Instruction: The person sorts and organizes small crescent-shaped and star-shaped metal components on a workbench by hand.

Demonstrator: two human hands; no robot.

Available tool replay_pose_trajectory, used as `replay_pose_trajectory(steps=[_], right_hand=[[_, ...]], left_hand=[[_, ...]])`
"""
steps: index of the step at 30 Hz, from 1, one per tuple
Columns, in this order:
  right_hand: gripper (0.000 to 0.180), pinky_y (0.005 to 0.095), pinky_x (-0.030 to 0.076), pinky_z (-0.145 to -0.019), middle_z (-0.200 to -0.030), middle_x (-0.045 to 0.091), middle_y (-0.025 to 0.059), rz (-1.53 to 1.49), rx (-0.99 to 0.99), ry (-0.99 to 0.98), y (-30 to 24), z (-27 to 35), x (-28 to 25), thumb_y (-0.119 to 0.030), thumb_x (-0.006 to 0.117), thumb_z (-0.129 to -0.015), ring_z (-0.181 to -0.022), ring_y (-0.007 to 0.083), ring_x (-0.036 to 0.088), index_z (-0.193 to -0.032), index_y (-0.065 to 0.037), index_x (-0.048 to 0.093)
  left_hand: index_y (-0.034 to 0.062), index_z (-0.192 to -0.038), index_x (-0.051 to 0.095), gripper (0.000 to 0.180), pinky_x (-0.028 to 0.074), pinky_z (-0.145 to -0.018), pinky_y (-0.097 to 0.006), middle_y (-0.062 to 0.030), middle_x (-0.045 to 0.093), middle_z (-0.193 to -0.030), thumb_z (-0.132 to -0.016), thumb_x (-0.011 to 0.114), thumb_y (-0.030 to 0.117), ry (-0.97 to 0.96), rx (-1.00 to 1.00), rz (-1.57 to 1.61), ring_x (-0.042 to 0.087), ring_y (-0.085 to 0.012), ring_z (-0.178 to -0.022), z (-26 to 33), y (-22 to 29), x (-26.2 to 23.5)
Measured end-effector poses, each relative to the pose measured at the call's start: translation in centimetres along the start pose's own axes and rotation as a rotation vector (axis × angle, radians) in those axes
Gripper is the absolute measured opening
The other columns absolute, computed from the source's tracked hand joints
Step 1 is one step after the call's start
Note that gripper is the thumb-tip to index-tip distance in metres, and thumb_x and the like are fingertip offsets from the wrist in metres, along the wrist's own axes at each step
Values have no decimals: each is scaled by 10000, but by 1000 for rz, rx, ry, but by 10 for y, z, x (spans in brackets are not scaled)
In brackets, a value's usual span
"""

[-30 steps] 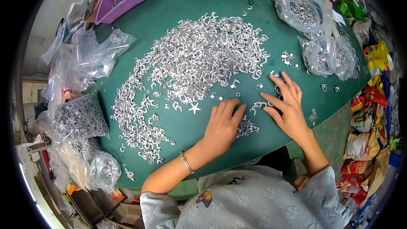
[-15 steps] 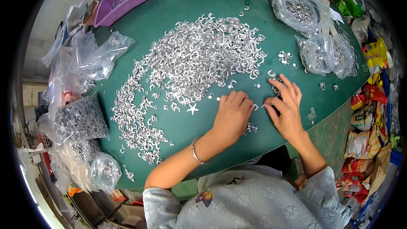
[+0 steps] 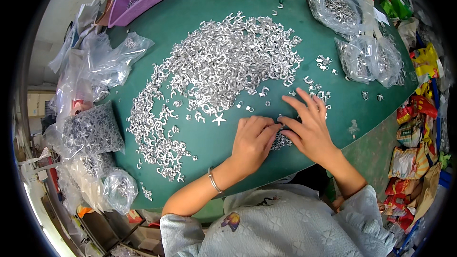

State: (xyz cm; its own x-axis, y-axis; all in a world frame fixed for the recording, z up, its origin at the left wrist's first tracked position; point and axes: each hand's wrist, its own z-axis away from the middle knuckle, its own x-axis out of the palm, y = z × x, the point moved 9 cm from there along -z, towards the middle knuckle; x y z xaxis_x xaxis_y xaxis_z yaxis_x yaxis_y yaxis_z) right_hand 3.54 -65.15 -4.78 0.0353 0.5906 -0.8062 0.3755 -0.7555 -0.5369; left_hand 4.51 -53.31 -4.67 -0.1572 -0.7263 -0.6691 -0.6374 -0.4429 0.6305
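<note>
- Head view: the left hand (image 3: pixel 253 142) and right hand (image 3: pixel 309 128) meet over a small cluster of metal pieces (image 3: pixel 281 140) on the green table (image 3: pixel 228 0), near its front edge.
- Left fingers curl together, tips pinching at the cluster; right fingers spread apart, the thumb meeting the left fingertips.
- The pieces look light, stiff and slippery; best nipped singly by their edges.
- A big heap of pieces (image 3: pixel 223 66) lies beyond, with a silver star (image 3: pixel 219 119) nearby and clear bags (image 3: pixel 369 57) to the right.

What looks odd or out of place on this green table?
One silver star lies alone on the green table, beside the big heap of curled metal pieces, just left of the left hand. Its shape matches nothing around it.
</note>
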Motion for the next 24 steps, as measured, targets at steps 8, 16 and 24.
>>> replay_pose_trajectory(steps=[8,16,24], right_hand=[[247,559,246,-1072,-1365,494,118,112,99,107,25,3,-15,-98,730,-762,-1343,375,369,-1005,-91,690],[273,545,250,-1065,-1372,498,124,159,107,106,27,12,-20,-98,718,-775,-1336,372,389,-1046,-92,695],[668,465,310,-1133,-1479,394,167,-255,-44,-355,-29,35,33,-160,695,-829,-1391,326,363,-1401,28,404]], left_hand=[[7,-1056,652,315,443,-785,-384,-123,588,-1062,-750,672,-65,-20,-149,-57,562,-304,-957,13,-8,-5],[-18,-1134,610,347,451,-886,-417,-161,566,-1146,-795,622,-90,-95,-149,118,555,-344,-1040,29,-3,-1],[6,-1103,638,333,457,-899,-399,-148,594,-1116,-788,627,-101,-104,-169,78,568,-340,-1012,41,-1,-2]])
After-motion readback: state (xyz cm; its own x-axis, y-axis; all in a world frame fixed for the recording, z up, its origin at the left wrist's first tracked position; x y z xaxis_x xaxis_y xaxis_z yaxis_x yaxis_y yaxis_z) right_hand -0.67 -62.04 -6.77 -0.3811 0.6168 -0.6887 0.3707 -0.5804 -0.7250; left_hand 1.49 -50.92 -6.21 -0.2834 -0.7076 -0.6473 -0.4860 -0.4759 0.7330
